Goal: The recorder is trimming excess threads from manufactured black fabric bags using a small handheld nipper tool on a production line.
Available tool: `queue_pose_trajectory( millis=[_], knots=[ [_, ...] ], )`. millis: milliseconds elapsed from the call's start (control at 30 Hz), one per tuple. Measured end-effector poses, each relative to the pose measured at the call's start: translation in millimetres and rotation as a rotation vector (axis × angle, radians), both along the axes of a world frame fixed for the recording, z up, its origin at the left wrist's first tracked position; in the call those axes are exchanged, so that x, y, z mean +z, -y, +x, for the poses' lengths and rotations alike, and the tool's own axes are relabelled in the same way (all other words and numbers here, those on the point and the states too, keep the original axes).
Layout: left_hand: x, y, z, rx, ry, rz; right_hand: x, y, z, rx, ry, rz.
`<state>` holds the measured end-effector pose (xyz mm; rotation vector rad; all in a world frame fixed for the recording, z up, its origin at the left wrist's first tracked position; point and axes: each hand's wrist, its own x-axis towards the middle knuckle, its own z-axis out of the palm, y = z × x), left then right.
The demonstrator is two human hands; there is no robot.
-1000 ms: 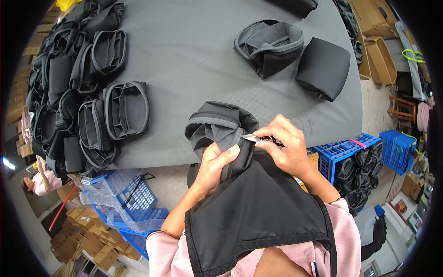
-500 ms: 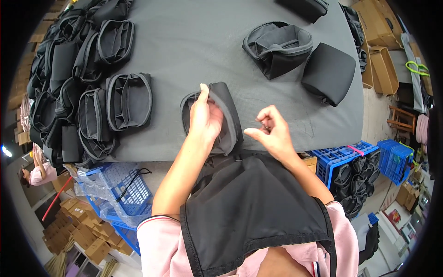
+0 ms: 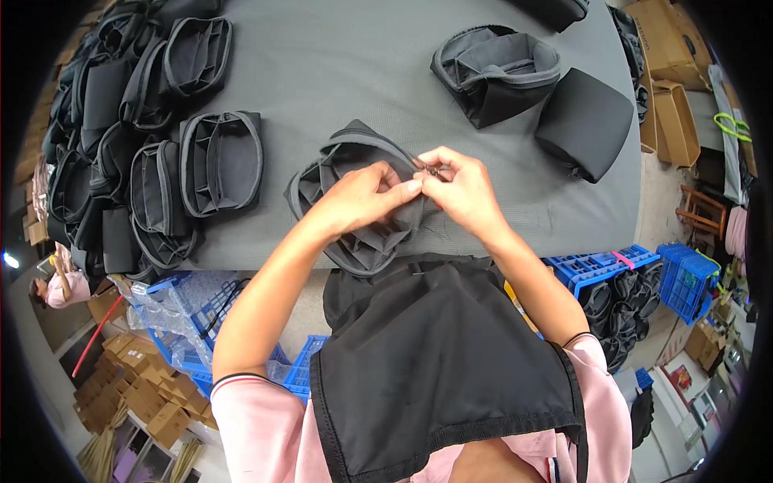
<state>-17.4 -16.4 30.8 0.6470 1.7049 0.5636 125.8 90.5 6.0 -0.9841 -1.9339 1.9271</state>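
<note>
A black fabric pouch (image 3: 378,241) with a grey-edged zip opening and inner dividers lies open on the near part of the table, in front of my apron. Reaching over its opening, my left hand (image 3: 366,197) is closed, thumb and finger pinching the pouch's right rim. My right hand (image 3: 460,187) meets it there, fingertips pressed together around a small dark metal tool (image 3: 435,171). The tool's tip is at the rim, beside my left thumb. Its exact kind is mostly hidden by my fingers.
Many similar pouches (image 3: 221,165) crowd the table's left side. An open pouch (image 3: 495,72) and an upturned one (image 3: 585,125) lie at the far right. Blue crates (image 3: 600,266) stand below the table's right edge, and another crate (image 3: 173,318) with bubble wrap at left.
The pouch has been turned and opened wider. My left hand has moved from inside it to its right rim, and my right hand has come up and left to meet it.
</note>
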Motion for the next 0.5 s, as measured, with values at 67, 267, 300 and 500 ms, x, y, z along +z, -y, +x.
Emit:
queue_pose_trajectory(
  millis=[67, 267, 300, 500],
  knots=[
    [-4.3, -4.2, -7.7, -0.004, 0.151, -0.099, 2.7, -8.6, -9.8, 0.028, 0.125, -0.266],
    [-12.2, -15.4, 15.5, 0.25, -0.053, 0.088, -20.3, -22.9, -34.6, 0.095, 0.058, -0.268],
    [-22.9, -16.5, 18.4, 0.33, -0.099, 0.048, -21.0, -22.4, -38.6, 0.142, 0.09, -0.143],
    [-39.3, -13.1, 16.1, 0.69, 0.134, 0.202, -5.6, -9.9, -11.9, -0.078, -0.191, 0.696]
  ],
)
